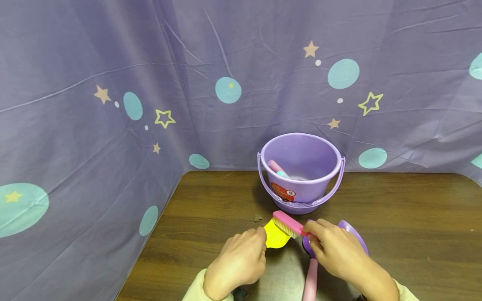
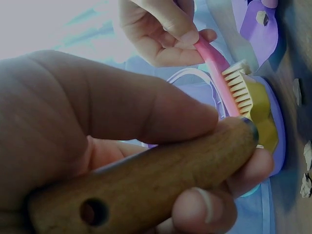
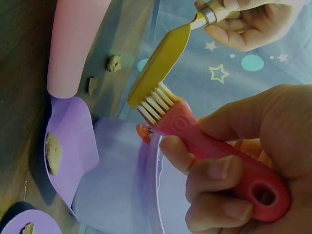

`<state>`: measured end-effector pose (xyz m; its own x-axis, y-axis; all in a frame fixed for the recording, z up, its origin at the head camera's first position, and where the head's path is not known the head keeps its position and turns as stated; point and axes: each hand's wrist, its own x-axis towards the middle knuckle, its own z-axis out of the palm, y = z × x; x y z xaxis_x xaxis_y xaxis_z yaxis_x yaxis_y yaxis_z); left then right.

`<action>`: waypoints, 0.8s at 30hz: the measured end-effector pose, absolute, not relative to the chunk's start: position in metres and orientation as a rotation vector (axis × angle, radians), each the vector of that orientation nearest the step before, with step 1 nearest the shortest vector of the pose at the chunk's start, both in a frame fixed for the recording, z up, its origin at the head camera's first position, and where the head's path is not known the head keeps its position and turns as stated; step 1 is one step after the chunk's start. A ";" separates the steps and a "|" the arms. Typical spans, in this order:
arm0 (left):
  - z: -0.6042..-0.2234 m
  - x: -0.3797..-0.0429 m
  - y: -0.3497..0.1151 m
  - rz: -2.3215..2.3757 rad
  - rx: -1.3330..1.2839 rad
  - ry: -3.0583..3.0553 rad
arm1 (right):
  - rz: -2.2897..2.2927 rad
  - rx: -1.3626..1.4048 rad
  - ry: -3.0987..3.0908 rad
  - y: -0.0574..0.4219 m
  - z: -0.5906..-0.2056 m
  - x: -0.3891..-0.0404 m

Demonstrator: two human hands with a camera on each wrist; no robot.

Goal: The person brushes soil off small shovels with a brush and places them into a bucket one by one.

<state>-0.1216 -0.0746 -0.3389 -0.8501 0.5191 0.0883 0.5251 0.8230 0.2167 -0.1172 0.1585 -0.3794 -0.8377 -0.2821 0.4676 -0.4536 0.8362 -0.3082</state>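
Note:
My left hand (image 1: 241, 259) grips the wooden handle (image 2: 161, 175) of a small yellow garden trowel (image 1: 275, 237), its blade raised over the table. A pink brush (image 1: 287, 219) is held in my right hand (image 1: 337, 248), fingers wrapped round its handle. Its pale bristles (image 3: 157, 103) touch the blade of the yellow trowel. Below my right hand lies a purple shovel (image 3: 80, 146) with a pink handle (image 1: 311, 279). On that purple blade sits a brown clod (image 3: 52, 153).
Just beyond my hands stands a purple bucket (image 1: 310, 190), a pink-handled tool (image 1: 276, 166) inside it. Small clods (image 1: 257, 218) lie on the wooden table (image 1: 214, 209). Another purple piece (image 1: 354, 235) is partly behind my right hand. A patterned curtain (image 1: 241, 129) closes off the back and left.

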 end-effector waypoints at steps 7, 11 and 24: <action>-0.338 -0.120 -0.075 -0.372 -0.876 -2.978 | 0.476 0.536 -2.605 0.163 -0.379 -0.119; -0.337 -0.120 -0.075 -0.389 -0.880 -2.985 | 0.457 0.470 -2.668 0.166 -0.375 -0.118; -0.339 -0.120 -0.076 -0.380 -0.907 -2.962 | 0.492 0.429 -2.708 0.170 -0.359 -0.110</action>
<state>-0.1202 -0.0757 -0.3390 -0.8310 0.5489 0.0901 0.5539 0.8016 0.2249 -0.1099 0.1695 -0.3588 -0.8913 -0.2287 0.3914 -0.3518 0.8935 -0.2790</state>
